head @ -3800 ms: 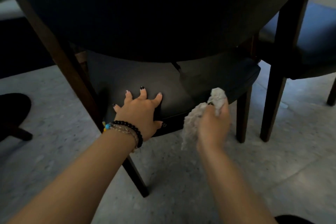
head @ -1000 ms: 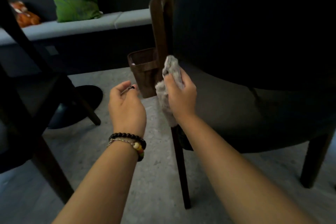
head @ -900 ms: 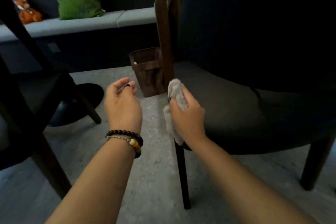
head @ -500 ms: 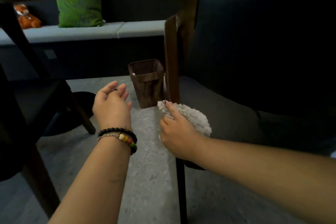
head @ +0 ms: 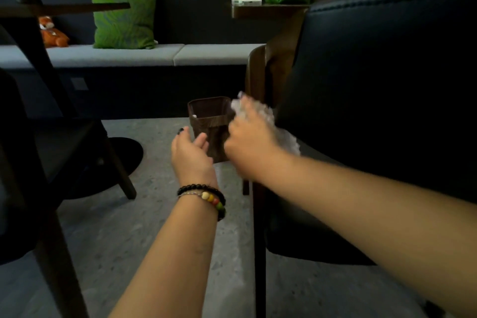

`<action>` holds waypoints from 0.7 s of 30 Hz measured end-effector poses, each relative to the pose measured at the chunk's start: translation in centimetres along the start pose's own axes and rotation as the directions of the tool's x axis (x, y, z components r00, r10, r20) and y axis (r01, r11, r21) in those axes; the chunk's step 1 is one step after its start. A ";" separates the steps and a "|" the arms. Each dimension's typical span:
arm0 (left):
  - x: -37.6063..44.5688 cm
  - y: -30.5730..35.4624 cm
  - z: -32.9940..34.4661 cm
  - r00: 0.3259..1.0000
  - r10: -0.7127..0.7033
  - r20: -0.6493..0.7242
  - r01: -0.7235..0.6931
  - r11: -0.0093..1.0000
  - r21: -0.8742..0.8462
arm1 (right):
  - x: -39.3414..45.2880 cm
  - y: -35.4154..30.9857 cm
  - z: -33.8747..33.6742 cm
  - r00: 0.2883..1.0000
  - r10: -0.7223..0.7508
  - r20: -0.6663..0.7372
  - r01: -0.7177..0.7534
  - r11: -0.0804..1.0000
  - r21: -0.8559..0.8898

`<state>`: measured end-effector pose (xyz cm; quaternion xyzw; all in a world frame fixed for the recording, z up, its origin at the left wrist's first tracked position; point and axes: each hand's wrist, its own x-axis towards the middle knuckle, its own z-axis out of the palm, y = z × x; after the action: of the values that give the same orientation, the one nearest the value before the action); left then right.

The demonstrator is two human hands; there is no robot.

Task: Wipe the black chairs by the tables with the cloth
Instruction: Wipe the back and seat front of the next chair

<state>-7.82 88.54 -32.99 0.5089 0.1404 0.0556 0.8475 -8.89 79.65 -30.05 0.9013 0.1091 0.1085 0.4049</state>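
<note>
- Right hand [head: 251, 141] moved up since half a second ago, fingers pressing the cloth [head: 281, 134] on the chair [head: 382, 80], frame centre
- Left hand [head: 191, 155] hovers beside it, fingers relaxed, holding nothing

two bare forearms reach in from the near edge, no sleeves showing on either. the left hand [head: 192, 155] has dark polish on the one fingernail that shows clearly, at the tip of a far finger. the left wrist wears two bracelets [head: 204, 197] side by side: one of round glossy black beads, and a thinner pale strand next to it carrying a short run of coloured beads, cream, yellow, orange, red and green. the right hand [head: 251, 142] is blurred; a pale, faintly purple nail shows at its far fingertip. no ring or watch can be made out on it.
</note>
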 end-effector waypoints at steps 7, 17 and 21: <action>0.5 -3.5 -0.5 0.881 -0.471 0.044 0.471 0.882 0.001 | 0.3 1.6 0.1 0.933 0.250 -0.260 -0.205 0.960 0.188; 0.0 -3.5 0.7 0.885 -0.377 0.272 0.284 0.902 0.327 | -10.1 -4.6 9.2 0.925 -0.248 -0.287 0.377 0.684 0.625; -0.7 -3.7 1.3 0.878 -0.349 0.329 0.159 0.859 0.487 | -11.8 -3.4 9.8 0.913 0.393 -0.110 0.077 0.098 0.992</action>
<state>-8.31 85.50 -35.50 0.6659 0.0376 -0.1997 0.7178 -17.69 71.62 -40.23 0.9094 0.1234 0.2102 -0.3369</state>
